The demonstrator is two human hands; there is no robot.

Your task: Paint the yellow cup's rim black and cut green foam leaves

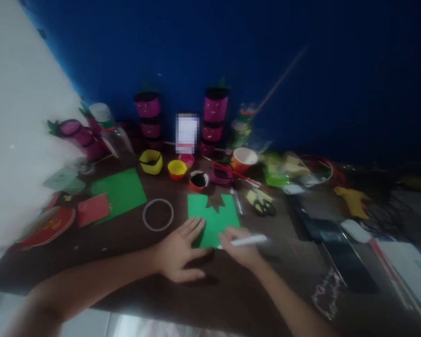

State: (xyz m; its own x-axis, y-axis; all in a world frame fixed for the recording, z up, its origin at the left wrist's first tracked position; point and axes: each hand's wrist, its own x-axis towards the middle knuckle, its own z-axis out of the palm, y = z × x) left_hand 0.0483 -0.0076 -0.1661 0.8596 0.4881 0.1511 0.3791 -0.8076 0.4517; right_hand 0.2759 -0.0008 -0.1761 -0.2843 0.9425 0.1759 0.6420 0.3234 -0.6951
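Observation:
A green sheet of paper (215,217) with a jagged notch cut from its far edge lies on the dark table. My left hand (180,252) rests on its left side, fingers spread and pressing it down. Pinched in my right hand (242,248) is a white pen (250,240), its tip close to the sheet's near edge. Whether the tip touches the paper is too blurred to tell. Just beyond the sheet's right side lie a slim pen (237,202) and dark-handled scissors (264,206). A clear ring (158,214) lies left of my left hand.
Small paint cups (177,169) and a yellow paper cup shape (151,161) stand behind the sheet. Purple tube figures (214,117) line the blue wall around a phone (187,133). Green paper (126,187) lies left; a yellow glue gun (352,201) and black phone-like slab (347,257) lie right.

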